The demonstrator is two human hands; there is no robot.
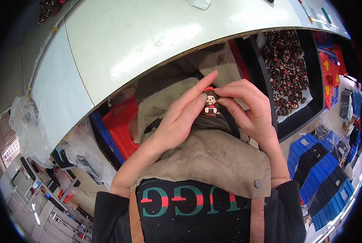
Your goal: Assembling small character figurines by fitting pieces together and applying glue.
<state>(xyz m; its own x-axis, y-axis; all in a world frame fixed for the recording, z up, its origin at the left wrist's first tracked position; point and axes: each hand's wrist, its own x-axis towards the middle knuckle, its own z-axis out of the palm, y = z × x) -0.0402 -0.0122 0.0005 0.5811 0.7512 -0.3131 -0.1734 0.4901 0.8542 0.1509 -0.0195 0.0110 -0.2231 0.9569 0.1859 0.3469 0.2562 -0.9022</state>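
A white tabletop (148,36) curved across the far side. A black tray (316,93) of figures lay right. Both hands, left hand (180,117) and right hand (249,107), met, pinching a small doll figure (210,103).

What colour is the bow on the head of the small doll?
Red. The bow on the small doll shows best in the head view.

Bright, even overhead light; scene well exposed. Broad glare patches on the white tabletop (156,44), strongest near its curved front edge. Soft shadow beneath that edge, darkening the red bin (122,125) and the black tray of small dolls (288,71). Strong fisheye bending: table edge bowed, black vignette at all corners, thin red fringe on the left rim. Centre sharp; small doll figure (210,103) crisp. Far-left plastic bags (27,125) and right-side blue bins (322,178) soft, smeared toward the rim.
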